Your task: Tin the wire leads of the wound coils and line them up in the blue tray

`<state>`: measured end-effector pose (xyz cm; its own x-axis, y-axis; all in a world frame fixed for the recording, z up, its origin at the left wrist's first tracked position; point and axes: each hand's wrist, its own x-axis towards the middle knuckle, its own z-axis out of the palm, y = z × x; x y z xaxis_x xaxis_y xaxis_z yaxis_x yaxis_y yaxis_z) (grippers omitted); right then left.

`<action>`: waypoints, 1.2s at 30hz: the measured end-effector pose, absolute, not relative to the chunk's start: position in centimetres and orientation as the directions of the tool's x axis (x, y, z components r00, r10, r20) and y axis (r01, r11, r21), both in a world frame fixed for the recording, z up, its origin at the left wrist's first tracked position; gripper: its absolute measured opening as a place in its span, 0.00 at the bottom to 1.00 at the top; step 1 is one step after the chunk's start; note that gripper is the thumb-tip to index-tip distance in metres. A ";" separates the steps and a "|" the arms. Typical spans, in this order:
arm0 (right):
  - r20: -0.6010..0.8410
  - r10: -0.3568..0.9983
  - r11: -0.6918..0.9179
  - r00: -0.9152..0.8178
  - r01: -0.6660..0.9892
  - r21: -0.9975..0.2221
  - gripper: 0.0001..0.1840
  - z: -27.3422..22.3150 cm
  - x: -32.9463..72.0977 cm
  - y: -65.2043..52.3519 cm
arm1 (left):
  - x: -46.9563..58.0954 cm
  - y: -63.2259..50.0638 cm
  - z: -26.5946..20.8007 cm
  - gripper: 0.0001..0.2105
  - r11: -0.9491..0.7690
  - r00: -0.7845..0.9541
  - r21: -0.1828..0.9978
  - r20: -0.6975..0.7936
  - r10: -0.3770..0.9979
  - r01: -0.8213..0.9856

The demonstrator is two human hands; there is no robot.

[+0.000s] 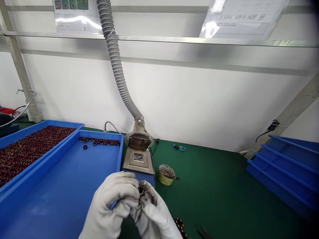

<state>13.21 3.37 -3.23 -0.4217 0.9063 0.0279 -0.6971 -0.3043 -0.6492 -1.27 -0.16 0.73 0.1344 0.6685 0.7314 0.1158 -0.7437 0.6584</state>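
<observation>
Toward the near edge of the tabletop (pixel 211 191), a small dark part (pixel 141 191) is pinched by the nearly closed left hand (pixel 104 204) and right hand (pixel 157 210), and could be dropped if fingertip feel is dulled by gloves (pixel 100 218).

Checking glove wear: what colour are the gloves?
The gloves are white, smudged grey at some fingertips; head view.

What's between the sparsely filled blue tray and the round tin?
The metal unit, with the grey hose running down to its top, stands between the blue tray and the round tin. It shows in the head view.
</observation>
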 end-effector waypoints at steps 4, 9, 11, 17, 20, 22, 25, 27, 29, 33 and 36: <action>0.038 0.882 -0.338 -0.471 -0.685 -0.645 0.10 -3.1 12.6 3.5 | -1.7 -0.5 0.8 0.03 -0.518 -0.182 0.854 0.502 0.845 -0.048; 0.095 0.922 -0.201 -0.375 -0.674 -0.711 0.11 -3.3 12.7 2.8 | -1.6 -0.5 1.5 0.11 -0.482 0.058 0.865 0.479 0.876 0.141; 0.098 0.929 -0.176 -0.356 -0.660 -0.730 0.12 -3.3 13.1 2.7 | -1.3 -0.2 1.5 0.06 -0.630 0.130 0.758 0.617 0.776 0.166; 0.072 0.922 -0.205 -0.379 -0.639 -0.742 0.06 -2.0 13.7 2.2 | -2.3 0.3 0.6 0.06 -0.707 -0.081 0.681 0.729 0.680 0.189; 0.079 0.938 -0.200 -0.337 -0.714 -0.671 0.13 -1.2 12.8 0.3 | -2.7 -0.2 0.6 0.09 -0.618 -0.009 0.739 0.643 0.765 0.267; 0.078 0.954 -0.190 -0.288 -0.789 -0.584 0.13 -0.6 12.1 -1.2 | -2.3 -0.5 0.8 0.20 -0.635 0.184 0.670 0.618 0.764 0.384; 0.063 0.953 -0.218 -0.298 -0.813 -0.539 0.10 0.0 11.7 -2.3 | -1.5 -0.6 1.3 0.21 -0.751 0.318 0.527 0.688 0.652 0.398; 0.041 0.947 -0.240 -0.319 -0.785 -0.572 0.12 0.1 11.8 -2.3 | -1.3 -0.3 1.4 0.17 -0.819 0.336 0.452 0.756 0.562 0.352; 0.026 0.949 -0.232 -0.315 -0.750 -0.619 0.15 -0.2 12.0 -1.9 | -1.4 0.1 1.4 0.16 -0.860 0.352 0.415 0.790 0.502 0.296; 0.067 0.961 -0.145 -0.267 -0.699 -0.701 0.18 -1.6 12.1 -0.7 | -1.5 0.7 0.9 0.12 -0.845 0.274 0.507 0.800 0.535 0.170; 0.097 0.952 -0.130 -0.291 -0.667 -0.733 0.15 -2.5 11.9 0.0 | -1.1 0.7 0.3 0.03 -0.690 0.060 0.723 0.691 0.720 -0.039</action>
